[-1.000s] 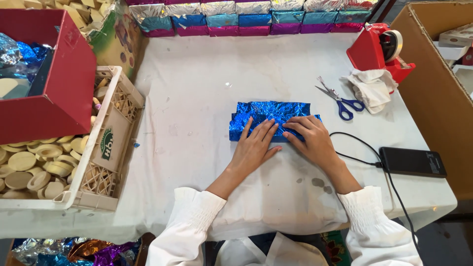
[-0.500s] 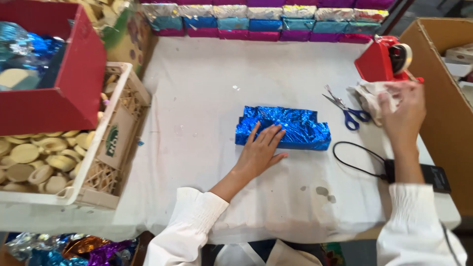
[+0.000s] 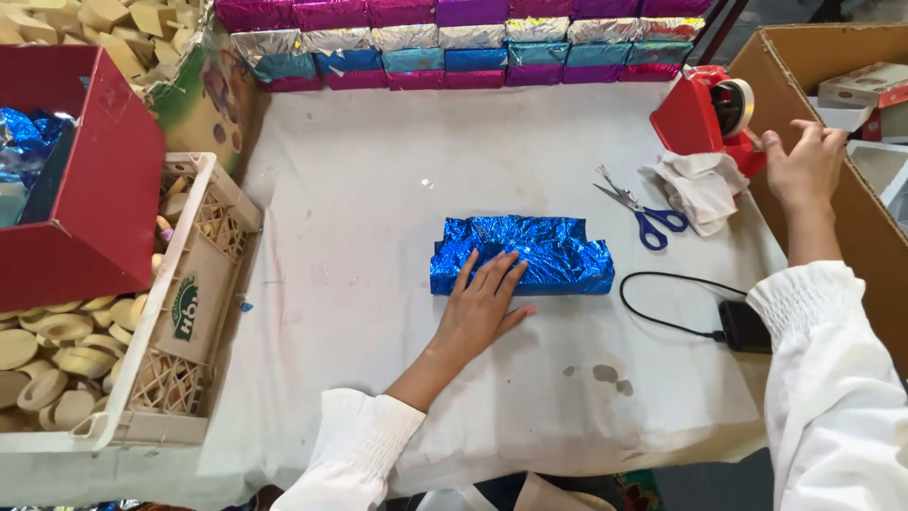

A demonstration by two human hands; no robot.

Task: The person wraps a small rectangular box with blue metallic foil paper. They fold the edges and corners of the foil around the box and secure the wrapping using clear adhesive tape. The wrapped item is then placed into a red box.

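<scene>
Red box [image 3: 85, 189]: cut off by left edge, contents partly hidden.
Cardboard carton [image 3: 832, 123]: cut off at right and top.
Foil-wrapped blocks [image 3: 454, 38]: top row cropped.
Right hand [image 3: 804, 166]: fingertips blurred, grip on tape dispenser [image 3: 705, 114] unclear.
Blue parcel [image 3: 530, 255]: near edge hidden beneath left hand [image 3: 482, 303].

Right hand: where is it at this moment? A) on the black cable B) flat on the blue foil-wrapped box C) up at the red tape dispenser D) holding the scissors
C: the right hand is raised beside the red tape dispenser, while the left hand alone rests on the blue foil-wrapped box.
</scene>
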